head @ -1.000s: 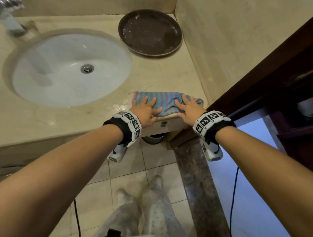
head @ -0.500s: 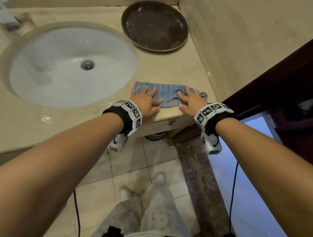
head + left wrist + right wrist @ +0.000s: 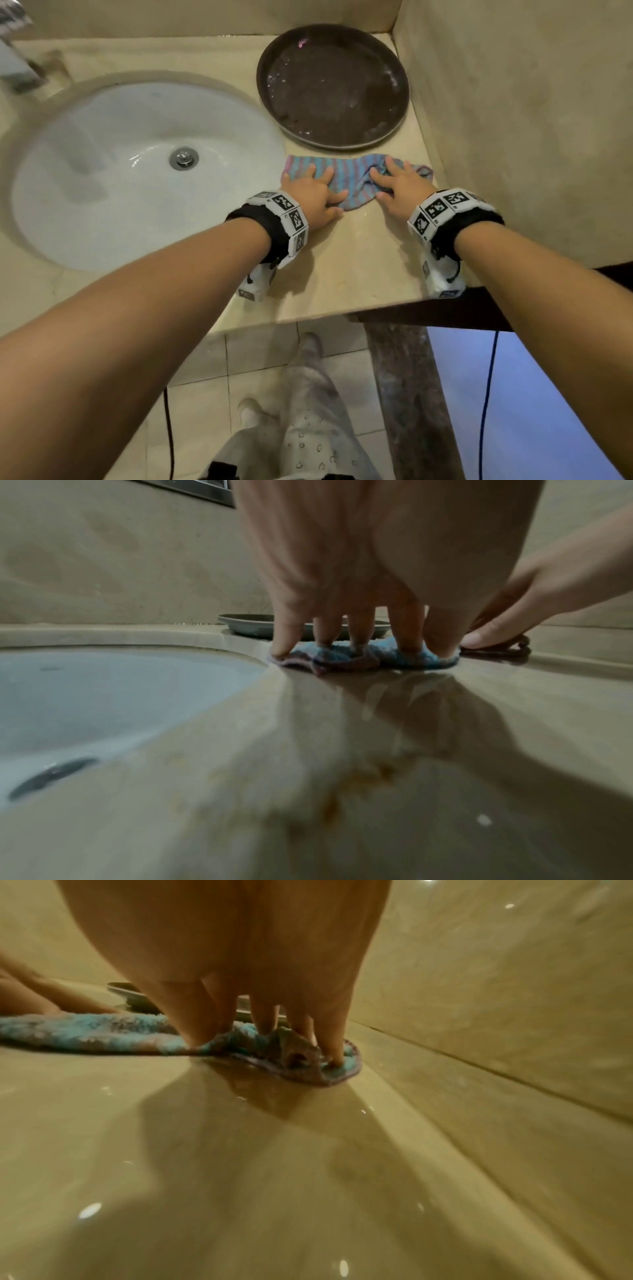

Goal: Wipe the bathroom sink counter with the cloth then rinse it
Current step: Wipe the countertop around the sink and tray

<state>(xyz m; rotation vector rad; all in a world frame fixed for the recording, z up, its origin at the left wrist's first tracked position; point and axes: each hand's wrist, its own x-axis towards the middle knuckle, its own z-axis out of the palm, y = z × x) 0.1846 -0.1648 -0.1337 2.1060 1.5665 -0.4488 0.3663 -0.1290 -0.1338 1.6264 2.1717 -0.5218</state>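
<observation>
A blue and pink striped cloth point(image 3: 346, 176) lies spread on the beige counter point(image 3: 359, 260), just right of the white sink bowl point(image 3: 130, 178) and in front of a dark round tray. My left hand point(image 3: 313, 193) presses flat on its left end with straight, spread fingers point(image 3: 284, 642). My right hand point(image 3: 399, 186) presses on its bunched right end, fingers straight point(image 3: 334, 1047). The cloth point(image 3: 103, 1034) point(image 3: 346, 656) shows under the fingertips in both wrist views. The counter near the front edge looks wet and glossy.
A dark brown round tray point(image 3: 334, 85) sits in the back right corner, close behind the cloth. A wall point(image 3: 513, 120) bounds the counter on the right. The tap point(image 3: 15, 61) is at the far left, behind the bowl with its metal drain point(image 3: 184, 158).
Both hands have pushed the cloth away from the counter's front edge toward the tray. The cloth's right end has bunched up under the right hand.
</observation>
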